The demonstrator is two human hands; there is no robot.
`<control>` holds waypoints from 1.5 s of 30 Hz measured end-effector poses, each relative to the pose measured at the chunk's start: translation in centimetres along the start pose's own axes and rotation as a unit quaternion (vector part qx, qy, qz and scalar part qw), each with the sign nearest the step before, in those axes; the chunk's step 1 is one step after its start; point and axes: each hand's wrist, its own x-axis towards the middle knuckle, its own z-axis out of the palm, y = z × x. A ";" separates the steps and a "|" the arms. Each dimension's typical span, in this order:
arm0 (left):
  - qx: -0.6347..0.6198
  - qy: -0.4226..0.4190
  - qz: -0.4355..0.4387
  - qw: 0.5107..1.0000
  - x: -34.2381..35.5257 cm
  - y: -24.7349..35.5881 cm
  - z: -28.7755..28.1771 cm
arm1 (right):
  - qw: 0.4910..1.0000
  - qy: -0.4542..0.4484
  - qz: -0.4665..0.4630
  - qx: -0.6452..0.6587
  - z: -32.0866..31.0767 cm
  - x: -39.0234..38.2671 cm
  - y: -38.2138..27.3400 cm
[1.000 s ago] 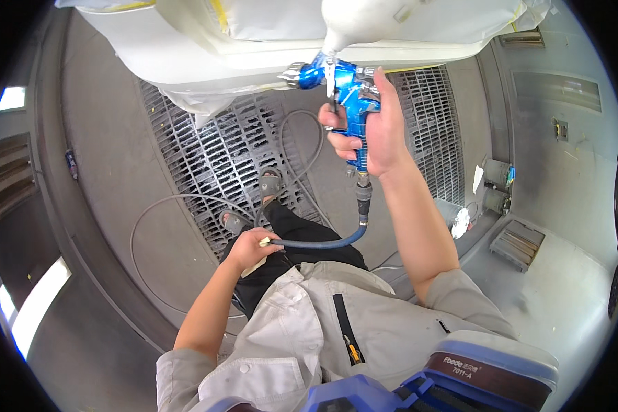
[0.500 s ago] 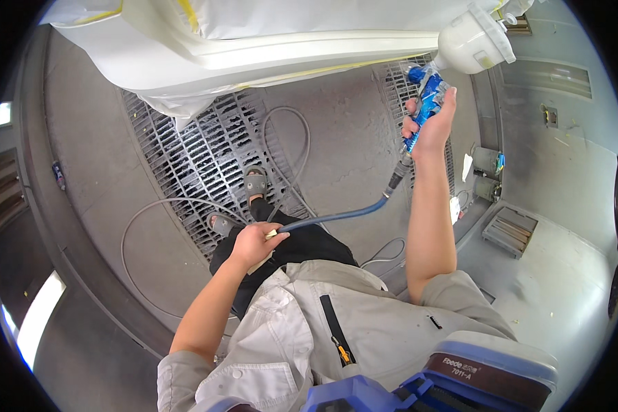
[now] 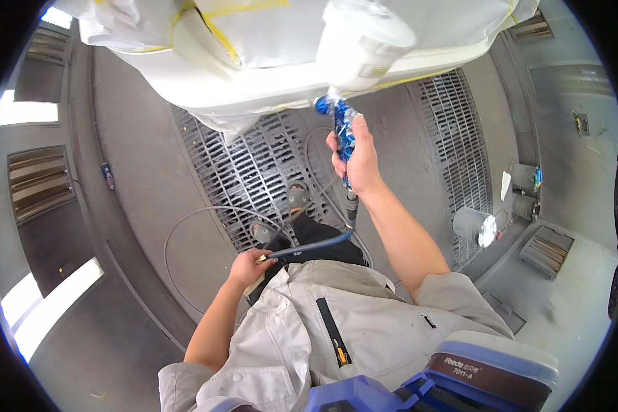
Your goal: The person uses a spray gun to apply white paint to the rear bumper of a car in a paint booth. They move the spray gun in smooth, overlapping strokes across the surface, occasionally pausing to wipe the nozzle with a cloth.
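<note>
My right hand (image 3: 364, 163) is closed around the handle of a spray gun (image 3: 344, 130) covered in crinkled blue wrapping. A white paint cup (image 3: 360, 55) sits on top of the gun, smeared by motion, in front of a white vehicle body panel (image 3: 254, 84). From the handle's base a dark blue air hose (image 3: 316, 245) curves down to my left hand (image 3: 249, 268), which grips it near my waist. White masking film (image 3: 268, 38) with yellow tape borders the panel. The trigger and nozzle are hard to make out.
Metal floor grates lie under my feet (image 3: 244, 175) and to the right (image 3: 460, 144). A thin grey hose (image 3: 174, 226) loops over the floor around my legs. A white bucket-like cylinder (image 3: 471, 224) stands at the right, near the wall. A respirator filter (image 3: 491, 374) covers part of the lower edge.
My right hand has swept the spray gun leftward along the panel, closer to my middle. The hose now bends more sharply. My left hand keeps its grip, and the surroundings have shifted right in view.
</note>
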 end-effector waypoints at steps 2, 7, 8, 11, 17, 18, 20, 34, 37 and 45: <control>-0.048 0.008 0.039 0.998 -0.7 0.4 -0.8 | 0.995 -0.073 0.057 0.045 0.7 0.2 -0.9; 0.002 0.036 0.038 0.999 -1.5 1.4 -1.0 | 0.994 -0.095 0.054 0.025 3.6 1.8 -2.7; -0.018 0.054 0.017 0.998 -1.4 1.4 -0.8 | 0.997 -0.049 0.014 -0.057 4.5 2.4 -2.8; -0.074 0.053 0.006 0.996 -1.1 0.7 -0.4 | 0.991 -0.065 -0.023 -0.111 5.9 3.1 -3.3; -0.012 0.015 0.071 0.997 -2.4 1.1 -2.3 | 0.979 -0.128 0.118 0.110 7.9 0.0 -2.8; 0.006 0.013 0.080 0.997 -3.0 1.8 -3.5 | 0.977 -0.118 0.117 0.135 8.6 -0.8 -2.3; -0.155 0.080 0.082 0.981 -3.3 4.6 -5.4 | 0.976 -0.105 0.080 0.175 10.4 -2.1 -1.3; -0.557 -0.059 0.121 0.820 -4.5 3.3 -17.7 | 0.977 -0.081 -0.029 0.193 25.2 -6.2 2.7; -0.549 -0.113 0.143 0.816 -5.2 -0.5 -21.7 | 0.977 -0.033 -0.090 0.190 30.6 -7.4 3.7; -0.568 -0.189 0.213 0.773 -9.1 -6.5 -30.6 | 0.976 0.048 -0.140 0.158 42.5 -8.9 2.5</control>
